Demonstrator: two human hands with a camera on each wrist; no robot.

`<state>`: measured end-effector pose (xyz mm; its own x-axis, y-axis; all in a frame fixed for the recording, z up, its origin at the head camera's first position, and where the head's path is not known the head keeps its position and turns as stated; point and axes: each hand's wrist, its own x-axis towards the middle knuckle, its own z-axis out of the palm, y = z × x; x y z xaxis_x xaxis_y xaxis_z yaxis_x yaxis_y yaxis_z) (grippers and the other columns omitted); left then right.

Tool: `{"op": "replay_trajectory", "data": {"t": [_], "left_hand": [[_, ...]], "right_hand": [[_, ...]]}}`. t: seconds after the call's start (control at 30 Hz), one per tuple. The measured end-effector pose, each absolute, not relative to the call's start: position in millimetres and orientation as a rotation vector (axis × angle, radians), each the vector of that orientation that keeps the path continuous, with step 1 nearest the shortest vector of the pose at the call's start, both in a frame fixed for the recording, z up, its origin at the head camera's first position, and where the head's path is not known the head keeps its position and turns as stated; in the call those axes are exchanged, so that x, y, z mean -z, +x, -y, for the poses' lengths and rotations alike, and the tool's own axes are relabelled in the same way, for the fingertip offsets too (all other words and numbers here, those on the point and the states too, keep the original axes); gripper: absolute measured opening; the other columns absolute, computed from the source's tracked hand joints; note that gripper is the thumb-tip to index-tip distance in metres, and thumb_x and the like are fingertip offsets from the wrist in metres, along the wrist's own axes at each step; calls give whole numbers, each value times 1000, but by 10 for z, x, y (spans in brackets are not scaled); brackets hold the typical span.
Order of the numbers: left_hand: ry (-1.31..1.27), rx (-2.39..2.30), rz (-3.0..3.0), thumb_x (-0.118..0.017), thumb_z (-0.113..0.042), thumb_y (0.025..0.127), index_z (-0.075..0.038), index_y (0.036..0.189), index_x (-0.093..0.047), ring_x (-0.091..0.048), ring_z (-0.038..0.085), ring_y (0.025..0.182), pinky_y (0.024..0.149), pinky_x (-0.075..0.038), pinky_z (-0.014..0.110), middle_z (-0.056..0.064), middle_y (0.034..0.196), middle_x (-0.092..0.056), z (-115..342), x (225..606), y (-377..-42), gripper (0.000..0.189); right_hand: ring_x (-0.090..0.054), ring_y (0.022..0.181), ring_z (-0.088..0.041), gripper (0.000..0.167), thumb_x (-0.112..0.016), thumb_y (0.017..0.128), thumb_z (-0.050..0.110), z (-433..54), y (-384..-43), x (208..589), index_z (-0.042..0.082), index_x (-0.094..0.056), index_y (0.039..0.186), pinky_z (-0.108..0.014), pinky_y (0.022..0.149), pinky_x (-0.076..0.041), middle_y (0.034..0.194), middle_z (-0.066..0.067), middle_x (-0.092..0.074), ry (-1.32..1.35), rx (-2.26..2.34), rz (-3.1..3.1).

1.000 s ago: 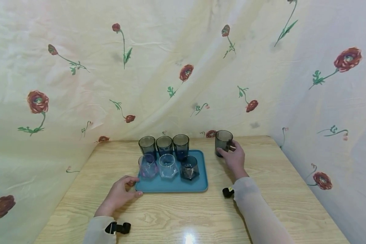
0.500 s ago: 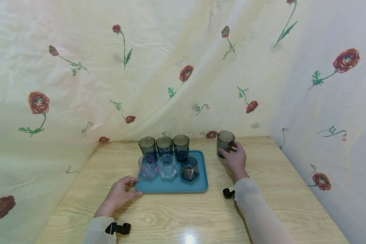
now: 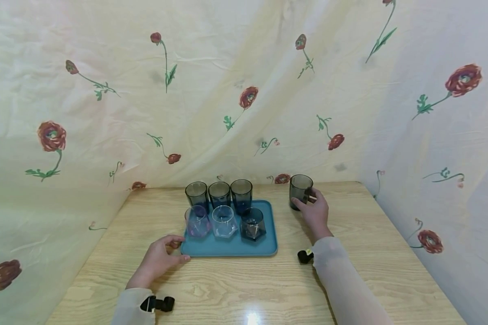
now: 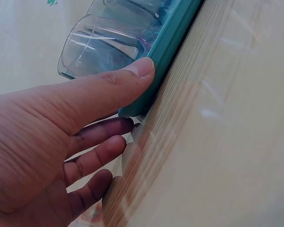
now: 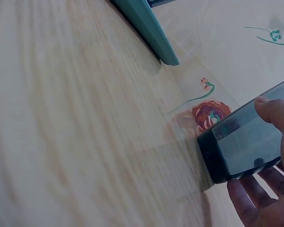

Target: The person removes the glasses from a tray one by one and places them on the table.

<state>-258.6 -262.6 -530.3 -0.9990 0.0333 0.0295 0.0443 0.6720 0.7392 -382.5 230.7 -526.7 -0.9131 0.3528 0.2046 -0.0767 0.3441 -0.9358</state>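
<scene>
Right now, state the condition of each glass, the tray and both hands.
Blue tray: loaded, on table
Three back tumblers: upright on tray
Pink-tinted glass: upright, front left
Clear glass: upright, front middle
Dark faceted glass: upright, front right
Lone tumbler: upright, off tray
Left hand: gripping tray corner
Right hand: holding lone tumbler

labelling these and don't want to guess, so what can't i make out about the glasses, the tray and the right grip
- Head view: the lower parts of the tall dark glasses, partly covered by the short glasses in front.
- Head view: fingertips of the right grip, behind the held glass.
- Right wrist view: the held glass's rim, cut off by the right edge.
- Left wrist view: the tray's far end, beyond the top edge.
</scene>
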Motion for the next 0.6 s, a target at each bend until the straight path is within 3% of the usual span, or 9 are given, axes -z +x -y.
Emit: {"op": "replay_trajectory", "data": {"t": [0.6], "left_hand": [[-31, 1310, 2851, -98, -32, 74, -17, 132, -70, -62, 20, 105, 95, -53, 47, -1, 109, -67, 2600, 5291, -2592, 66]], "right_hand": [[-50, 134, -39, 75, -83, 93, 31, -2342, -3851, 5275, 9, -46, 155, -54, 101, -50, 151, -17, -51, -193, -1627, 2266]]}}
